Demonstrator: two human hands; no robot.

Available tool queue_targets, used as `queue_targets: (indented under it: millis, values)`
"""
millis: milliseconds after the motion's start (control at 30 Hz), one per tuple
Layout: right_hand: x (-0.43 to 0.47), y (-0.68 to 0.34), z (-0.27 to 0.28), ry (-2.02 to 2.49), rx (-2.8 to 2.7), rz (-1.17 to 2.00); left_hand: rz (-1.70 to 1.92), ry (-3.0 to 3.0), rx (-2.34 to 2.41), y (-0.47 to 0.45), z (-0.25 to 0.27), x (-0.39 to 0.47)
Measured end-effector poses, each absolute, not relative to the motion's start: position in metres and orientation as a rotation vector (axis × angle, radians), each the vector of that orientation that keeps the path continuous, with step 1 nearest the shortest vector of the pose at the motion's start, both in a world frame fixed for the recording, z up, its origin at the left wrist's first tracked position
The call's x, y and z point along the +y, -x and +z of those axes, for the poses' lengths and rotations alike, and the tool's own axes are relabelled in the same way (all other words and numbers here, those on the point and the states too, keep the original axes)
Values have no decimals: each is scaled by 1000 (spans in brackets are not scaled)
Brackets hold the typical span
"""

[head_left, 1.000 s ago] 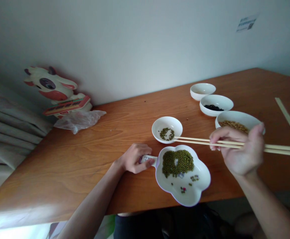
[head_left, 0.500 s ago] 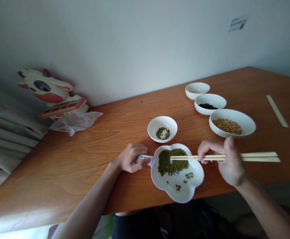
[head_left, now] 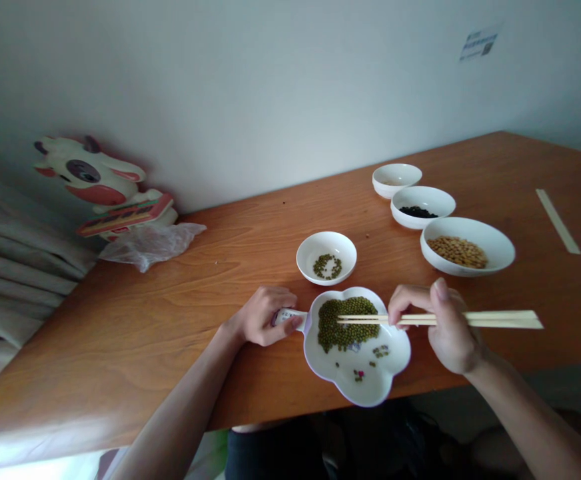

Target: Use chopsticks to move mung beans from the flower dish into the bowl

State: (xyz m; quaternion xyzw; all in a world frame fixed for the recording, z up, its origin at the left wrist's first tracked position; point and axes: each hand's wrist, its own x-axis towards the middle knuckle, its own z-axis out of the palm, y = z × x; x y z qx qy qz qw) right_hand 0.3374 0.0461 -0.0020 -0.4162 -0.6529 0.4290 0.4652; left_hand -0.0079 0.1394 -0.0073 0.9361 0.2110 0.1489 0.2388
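Observation:
My left hand is closed around the short handle of a white flower-shaped dish with a purple rim. Green mung beans lie heaped on the dish's far left side, with a few strays nearer its front and right. Between the fingers of my right hand is a pair of pale chopsticks. Their tips are among the beans, close together; whether a bean is pinched between them I cannot tell. Just behind the dish stands a small white bowl with some mung beans on its bottom.
Three white bowls stand at the back right: one with tan beans, one with black beans, and a far bowl. A pale strip lies right of them. A cow toy and a plastic bag are at the left.
My right hand has shifted a little left, and the chopsticks' tips have moved slightly left into the mung beans. My left hand keeps its hold on the dish handle.

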Motion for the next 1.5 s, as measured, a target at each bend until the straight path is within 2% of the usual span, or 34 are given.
queue_targets:
  millis: [367,667,1500]
  values:
    - [46,-333,11,934,-1406,1020,407,-2567,586,8,-6,138]
    - [79,-313,38,873,-1060,843,414,-2583,580,8,-6,139]
    - [45,-324,9,1059,-1221,1119,418,-2609,580,8,-6,139]
